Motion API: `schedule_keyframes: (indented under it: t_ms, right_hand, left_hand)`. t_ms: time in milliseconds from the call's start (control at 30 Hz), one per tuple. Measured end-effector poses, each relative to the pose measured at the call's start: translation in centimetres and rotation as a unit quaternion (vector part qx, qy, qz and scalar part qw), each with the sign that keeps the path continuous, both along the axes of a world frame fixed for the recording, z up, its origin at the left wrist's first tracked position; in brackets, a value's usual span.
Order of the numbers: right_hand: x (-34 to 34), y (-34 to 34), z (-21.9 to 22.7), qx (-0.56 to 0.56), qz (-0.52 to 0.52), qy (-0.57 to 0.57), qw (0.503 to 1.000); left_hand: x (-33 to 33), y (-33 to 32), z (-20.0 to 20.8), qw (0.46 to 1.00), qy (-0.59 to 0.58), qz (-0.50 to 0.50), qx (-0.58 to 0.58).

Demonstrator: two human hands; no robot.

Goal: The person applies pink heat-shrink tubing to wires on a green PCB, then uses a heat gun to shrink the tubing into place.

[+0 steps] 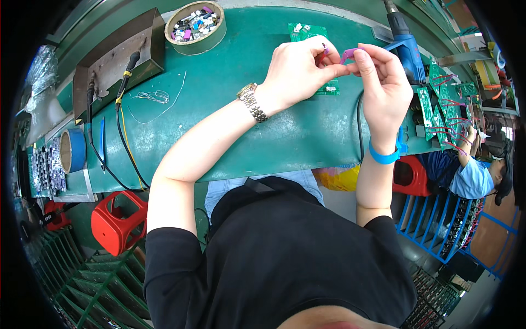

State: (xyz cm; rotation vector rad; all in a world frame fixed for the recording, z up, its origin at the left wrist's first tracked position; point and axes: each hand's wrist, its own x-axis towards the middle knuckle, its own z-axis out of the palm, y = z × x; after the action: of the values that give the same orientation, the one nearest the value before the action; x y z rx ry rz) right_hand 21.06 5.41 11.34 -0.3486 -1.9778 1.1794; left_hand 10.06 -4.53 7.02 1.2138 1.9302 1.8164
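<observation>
Above the far middle of the green table [263, 142], the right hand [386, 93] is pinching a small purple piece [349, 54] in its fingertips, while the left hand [296, 68] is curling close beside it, its own hold impossible to tell. Under the hands, a green circuit board [307, 33] is lying on the table. Farther left, a round tub [197, 47] is holding mixed small parts [194, 24], many of them white, and beyond it an open metal box [114, 54] is supporting two soldering irons [127, 71].
</observation>
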Motion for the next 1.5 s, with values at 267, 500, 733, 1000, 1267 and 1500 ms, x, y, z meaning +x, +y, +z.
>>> schedule_keyframes:
  t_ms: [267,500,733,1000,1267,1500]
  right_hand:
    - [0.2,0.4,0.3,-0.079,0.051,-0.022,0.995]
    - [0.5,1.8,-0.3,-0.241,0.101,-0.014,0.965]
    - [1.1,1.4,-1.3,-0.222,0.08,0.001,0.972]
    - [1.4,1.7,-1.5,-0.166,0.08,0.008,0.983]
    - [0.7,2.3,0.3,0.053,0.064,-0.025,0.996]
    - [1.1,2.3,1.6,0.349,0.064,-0.109,0.928]
  left_hand:
    - [-1.4,-0.9,1.9,0.983,-0.03,-0.161,-0.085]
    - [-2.6,-0.3,0.3,0.962,-0.108,-0.25,0.037]
    - [-1.5,-0.6,0.4,0.975,-0.142,-0.168,0.003]
    - [-1.4,-0.4,0.4,0.978,-0.136,-0.158,0.016]
    - [-1.8,0.0,0.9,0.978,-0.135,-0.159,-0.024]
    - [-1.1,-0.6,1.0,0.986,-0.096,-0.121,-0.07]
